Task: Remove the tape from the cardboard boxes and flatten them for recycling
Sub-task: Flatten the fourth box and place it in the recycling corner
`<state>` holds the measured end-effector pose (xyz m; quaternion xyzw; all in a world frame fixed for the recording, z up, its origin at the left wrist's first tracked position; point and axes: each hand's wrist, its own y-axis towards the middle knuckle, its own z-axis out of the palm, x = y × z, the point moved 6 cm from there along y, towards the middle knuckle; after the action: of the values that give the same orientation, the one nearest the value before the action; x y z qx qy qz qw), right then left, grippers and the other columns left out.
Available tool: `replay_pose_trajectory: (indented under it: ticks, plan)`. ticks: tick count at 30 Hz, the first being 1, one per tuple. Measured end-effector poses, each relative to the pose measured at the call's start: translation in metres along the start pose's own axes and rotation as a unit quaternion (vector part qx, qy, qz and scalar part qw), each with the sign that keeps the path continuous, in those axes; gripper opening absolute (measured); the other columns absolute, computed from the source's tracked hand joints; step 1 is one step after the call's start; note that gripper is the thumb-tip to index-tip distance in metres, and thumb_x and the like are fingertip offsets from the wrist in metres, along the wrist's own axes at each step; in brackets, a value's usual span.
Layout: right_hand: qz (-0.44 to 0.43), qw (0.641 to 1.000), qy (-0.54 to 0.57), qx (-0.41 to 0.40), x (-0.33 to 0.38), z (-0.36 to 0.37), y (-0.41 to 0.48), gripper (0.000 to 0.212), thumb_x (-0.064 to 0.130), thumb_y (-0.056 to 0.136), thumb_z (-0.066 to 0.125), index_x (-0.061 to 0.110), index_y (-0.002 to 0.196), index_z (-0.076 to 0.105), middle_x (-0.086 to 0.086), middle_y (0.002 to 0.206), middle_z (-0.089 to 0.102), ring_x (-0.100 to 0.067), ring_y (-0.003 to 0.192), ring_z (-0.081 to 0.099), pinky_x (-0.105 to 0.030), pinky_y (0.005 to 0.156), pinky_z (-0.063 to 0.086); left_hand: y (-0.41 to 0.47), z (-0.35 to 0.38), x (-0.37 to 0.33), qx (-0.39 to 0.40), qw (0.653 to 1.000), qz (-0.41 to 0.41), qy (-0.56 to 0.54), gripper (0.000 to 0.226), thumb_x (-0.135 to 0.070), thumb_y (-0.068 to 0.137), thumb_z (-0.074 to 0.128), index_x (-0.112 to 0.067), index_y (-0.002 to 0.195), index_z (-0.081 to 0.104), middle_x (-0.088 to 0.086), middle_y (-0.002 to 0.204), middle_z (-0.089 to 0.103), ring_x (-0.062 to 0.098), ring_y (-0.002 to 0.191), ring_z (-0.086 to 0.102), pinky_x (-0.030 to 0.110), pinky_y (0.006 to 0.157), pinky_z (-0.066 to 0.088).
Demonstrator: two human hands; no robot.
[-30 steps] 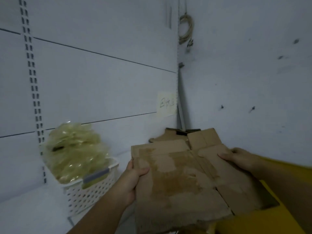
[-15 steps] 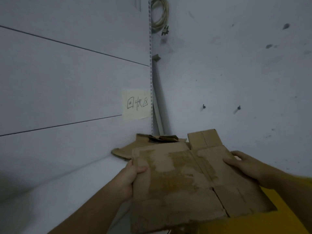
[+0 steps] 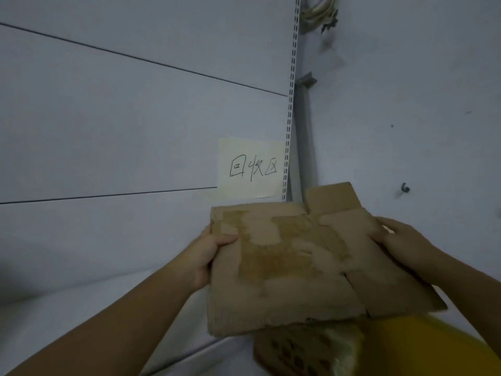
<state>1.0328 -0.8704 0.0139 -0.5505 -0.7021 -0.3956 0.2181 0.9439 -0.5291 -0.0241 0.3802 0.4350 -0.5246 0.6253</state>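
Observation:
A flattened brown cardboard box (image 3: 298,267), its surface torn and stained, is held flat in front of me above the white shelf, near the corner. My left hand (image 3: 208,253) grips its left edge, thumb on top. My right hand (image 3: 401,240) holds the right edge, fingers curled over the top flap. The earlier cardboard pile in the corner is hidden behind the held box.
A yellowish paper note (image 3: 250,168) with handwritten characters is stuck on the white panel wall. A slotted shelf rail (image 3: 291,104) runs up the corner. A perforated basket (image 3: 306,348) shows under the box. My yellow sleeve (image 3: 433,348) is at lower right.
The view has swung right and closer to the corner; the white basket of yellow bags left the frame. Both hands carried the flattened box forward toward the note, now covering the corner pile.

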Motion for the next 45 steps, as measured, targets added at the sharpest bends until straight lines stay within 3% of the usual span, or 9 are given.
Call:
replay_pose_trajectory:
  ticks: [3, 8, 16, 18, 22, 28, 33, 39, 45]
  plan:
    - [-0.076, 0.995, -0.06, -0.034, 0.043, 0.011, 0.058, 0.051, 0.046, 0.093, 0.043, 0.018, 0.136, 0.044, -0.009, 0.141, 0.046, -0.028, 0.124, 0.046, -0.04, 0.1, 0.034, 0.033, -0.016, -0.03, -0.02, 0.999, 0.033, -0.024, 0.038, -0.008, 0.084, 0.059, -0.022, 0.119, 0.058, 0.011, 0.107, 0.071, 0.031, 0.088, 0.07, 0.041, 0.062, 0.058]
    - [-0.11, 0.987, -0.117, 0.02, 0.063, 0.046, 0.133, 0.076, 0.062, 0.082, 0.051, 0.016, 0.14, 0.038, -0.008, 0.146, 0.04, -0.027, 0.127, 0.043, -0.038, 0.101, 0.033, 0.079, -0.036, -0.032, -0.072, 0.997, 0.014, -0.022, 0.042, -0.009, 0.086, 0.056, -0.017, 0.127, 0.054, 0.016, 0.119, 0.064, 0.034, 0.096, 0.064, 0.044, 0.072, 0.053]
    - [-0.13, 0.965, -0.107, 0.199, 0.013, 0.145, 0.194, 0.06, 0.063, 0.077, 0.057, 0.028, 0.126, 0.053, -0.001, 0.126, 0.058, -0.01, 0.089, 0.051, -0.026, 0.075, 0.038, 0.095, -0.079, 0.022, -0.212, 0.974, -0.044, 0.059, 0.033, -0.015, 0.087, 0.061, -0.014, 0.119, 0.058, 0.016, 0.103, 0.07, 0.035, 0.087, 0.068, 0.042, 0.065, 0.056]
    - [-0.13, 0.955, -0.132, 0.232, -0.011, 0.175, 0.195, 0.066, 0.062, 0.081, 0.053, 0.027, 0.136, 0.043, -0.004, 0.135, 0.052, -0.015, 0.098, 0.053, -0.025, 0.08, 0.038, 0.091, -0.085, 0.044, -0.295, 0.944, -0.031, 0.147, 0.046, -0.019, 0.087, 0.063, -0.009, 0.13, 0.048, 0.016, 0.113, 0.065, 0.03, 0.088, 0.065, 0.036, 0.065, 0.053]
    - [-0.176, 0.941, -0.138, 0.252, -0.035, 0.21, 0.194, 0.074, 0.062, 0.087, 0.043, 0.033, 0.148, 0.011, -0.005, 0.152, 0.03, -0.027, 0.131, 0.038, -0.035, 0.104, 0.03, 0.086, -0.09, 0.061, -0.409, 0.81, -0.026, 0.42, 0.06, -0.036, 0.09, 0.056, -0.008, 0.138, 0.035, 0.018, 0.131, 0.051, 0.037, 0.113, 0.052, 0.04, 0.092, 0.044]
    - [-0.324, 0.896, -0.213, 0.214, -0.044, 0.222, 0.189, 0.053, 0.052, 0.096, 0.021, 0.039, 0.147, 0.013, 0.002, 0.159, 0.002, -0.024, 0.142, 0.015, -0.047, 0.114, 0.02, 0.093, -0.077, 0.074, -0.353, 0.749, -0.048, 0.558, 0.05, -0.039, 0.1, 0.03, -0.023, 0.147, 0.026, 0.013, 0.15, 0.034, 0.033, 0.133, 0.037, 0.044, 0.11, 0.029]
    - [-0.319, 0.878, -0.231, 0.271, -0.058, 0.229, 0.2, 0.044, 0.047, 0.098, 0.024, 0.037, 0.14, 0.036, 0.01, 0.154, 0.022, -0.018, 0.132, 0.035, -0.037, 0.104, 0.032, 0.103, -0.068, 0.079, -0.299, 0.746, -0.118, 0.584, 0.065, -0.054, 0.093, 0.04, -0.023, 0.147, 0.022, 0.011, 0.153, 0.027, 0.03, 0.136, 0.034, 0.037, 0.11, 0.027]
    - [-0.291, 0.87, -0.255, 0.305, -0.073, 0.252, 0.206, 0.05, 0.055, 0.095, 0.014, 0.043, 0.143, 0.023, 0.013, 0.157, 0.012, -0.023, 0.14, 0.022, -0.054, 0.112, 0.016, 0.103, -0.08, 0.088, -0.298, 0.678, -0.185, 0.646, 0.068, -0.067, 0.089, 0.025, -0.034, 0.148, 0.017, 0.006, 0.154, 0.028, 0.029, 0.136, 0.034, 0.046, 0.112, 0.024]
    - [-0.266, 0.865, -0.264, 0.333, -0.069, 0.254, 0.21, 0.051, 0.053, 0.097, 0.012, 0.042, 0.146, 0.017, 0.006, 0.158, 0.004, -0.028, 0.142, 0.015, -0.053, 0.114, 0.014, 0.106, -0.084, 0.086, -0.317, 0.643, -0.203, 0.666, 0.071, -0.074, 0.083, 0.021, -0.04, 0.146, 0.02, 0.006, 0.152, 0.031, 0.031, 0.135, 0.033, 0.052, 0.11, 0.024]
